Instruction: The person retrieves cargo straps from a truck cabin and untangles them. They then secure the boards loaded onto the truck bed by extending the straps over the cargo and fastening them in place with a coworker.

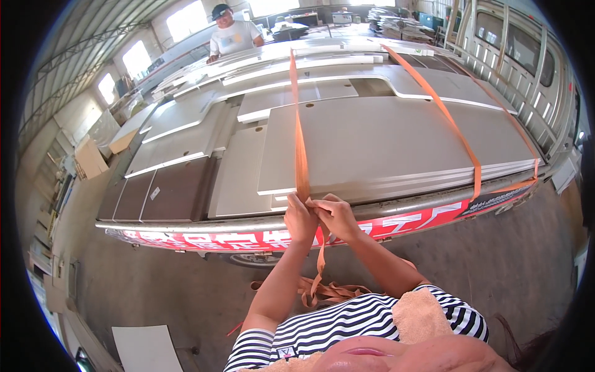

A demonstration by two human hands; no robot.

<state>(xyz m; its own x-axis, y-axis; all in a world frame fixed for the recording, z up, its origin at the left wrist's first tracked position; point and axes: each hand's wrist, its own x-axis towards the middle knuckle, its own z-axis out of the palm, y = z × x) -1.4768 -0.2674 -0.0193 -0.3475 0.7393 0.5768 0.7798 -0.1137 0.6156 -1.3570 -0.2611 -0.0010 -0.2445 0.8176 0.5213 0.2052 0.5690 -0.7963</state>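
An orange strap [299,139] runs over a load of grey panels [378,142] and down to the near rail of a truck bed [248,222]. At that rail my left hand [300,217] is closed on the strap. Beside it, nearly touching, my right hand [335,215] pinches the strap too, fingers bent in. Below my hands the strap's loose end [321,263] hangs down to a heap of orange webbing [331,291] in front of me. My fingers hide how the strap passes at the rail.
Two more orange straps [446,111] cross the load on the right. Dark brown panels [176,192] lie at the left of the bed. A person [232,36] stands across the load. The truck's cab rack [527,68] rises at the right. A pale board [145,348] is at lower left.
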